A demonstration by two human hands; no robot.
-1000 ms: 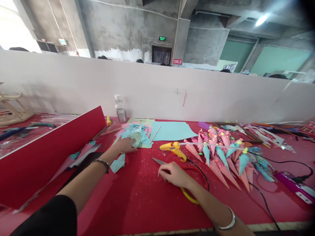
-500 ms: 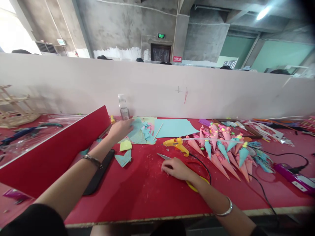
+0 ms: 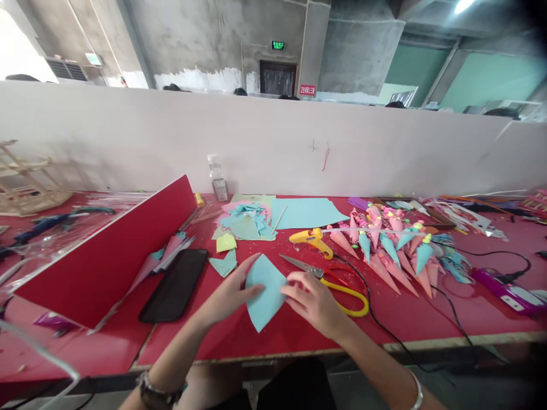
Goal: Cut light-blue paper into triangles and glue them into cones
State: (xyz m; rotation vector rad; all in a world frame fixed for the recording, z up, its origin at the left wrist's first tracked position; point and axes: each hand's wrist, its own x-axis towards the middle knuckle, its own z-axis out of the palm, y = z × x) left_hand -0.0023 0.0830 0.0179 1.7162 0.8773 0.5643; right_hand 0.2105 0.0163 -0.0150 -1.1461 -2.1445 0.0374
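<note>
A light blue paper piece (image 3: 265,293), pointed at top and bottom, is held up over the red table near its front edge. My left hand (image 3: 228,296) pinches its left side, thumb on the front face. At its right edge are the bent fingers of my right hand (image 3: 314,302), closed on the paper. Just beyond my right hand lie scissors (image 3: 348,296) with yellow and red handles. A yellow glue gun (image 3: 311,240) rests behind them. Blue paper scraps (image 3: 245,221) are piled at the back, with a yellow-green piece (image 3: 225,243) in front.
A black phone (image 3: 175,285) lies left, beside a slanted red board (image 3: 115,250). A small bottle (image 3: 217,179) stands by the white partition (image 3: 265,142). Pink and blue cones (image 3: 384,245) are heaped right, near a purple power strip (image 3: 508,293). A black cable crosses the right side.
My left hand has come back from the scrap pile to the front with the blue piece. My right hand has moved to the paper's edge, uncovering more of the scissors. The view has shifted.
</note>
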